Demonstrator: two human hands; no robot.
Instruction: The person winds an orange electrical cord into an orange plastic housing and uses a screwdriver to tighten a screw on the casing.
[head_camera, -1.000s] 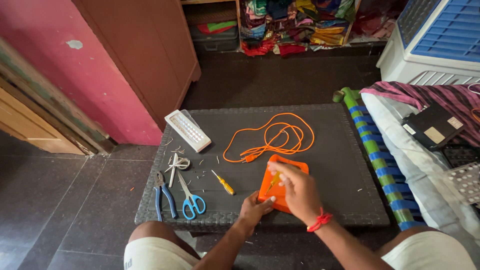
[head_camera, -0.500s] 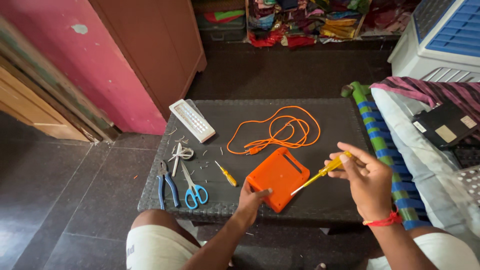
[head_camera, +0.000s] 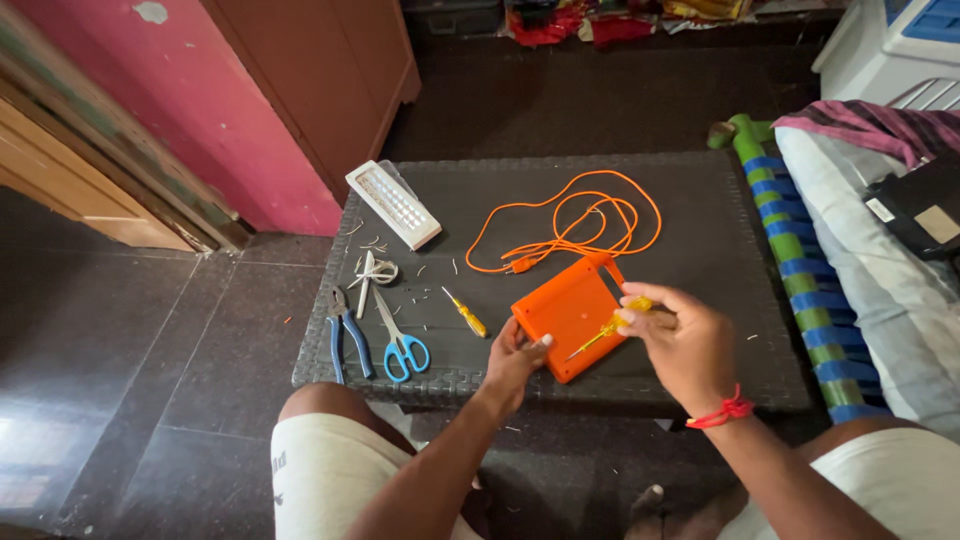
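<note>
the left hand pins the orange case at the bench's near edge while the right hand grips a yellow screwdriver over it, whose tip could slip and gouge plastic if the case shifts.

A flat, rectangular orange plastic casing with rounded corners lies on the dark woven surface, turned at a slant so one corner points toward the person, its smooth broad face up. Its near-left corner is gripped by the left hand, thumb on top. A thin orange cord with a plug at its end lies in loose loops on the surface just beyond the casing and runs to its far edge. A slim screwdriver with a translucent yellow handle is pinched in the fingers of the right hand, angled low across the casing, its metal tip pointing down-left over the orange face.
</note>
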